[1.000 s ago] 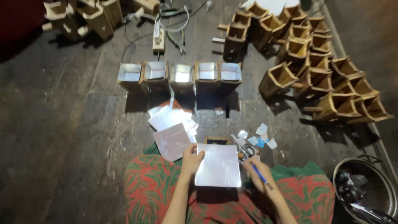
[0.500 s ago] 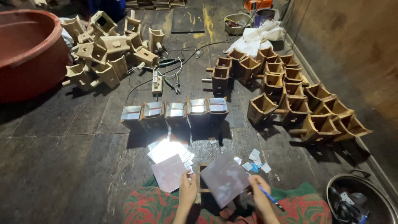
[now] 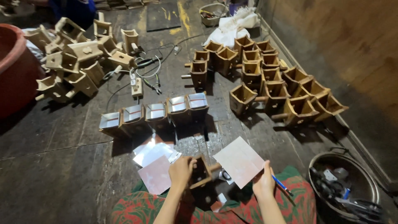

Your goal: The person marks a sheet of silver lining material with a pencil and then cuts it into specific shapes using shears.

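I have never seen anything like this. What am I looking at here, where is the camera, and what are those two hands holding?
There is no machine here: a person sits on a dark plank floor and works with bare hands. The one picture comes from a camera worn on the person's head, looking down, so the arms enter from the bottom edge.

The left hand grips a small open wooden box with a peg on its side. The right hand holds a square pale sheet by its edge, with a blue pen tucked between the fingers.

On the floor ahead stands a row of five boxes with shiny linings. Loose sheets lie beside the left hand. More unlined wooden boxes are heaped to the right and to the left. A metal bowl of tools sits at the right, and a large red tub at the left.
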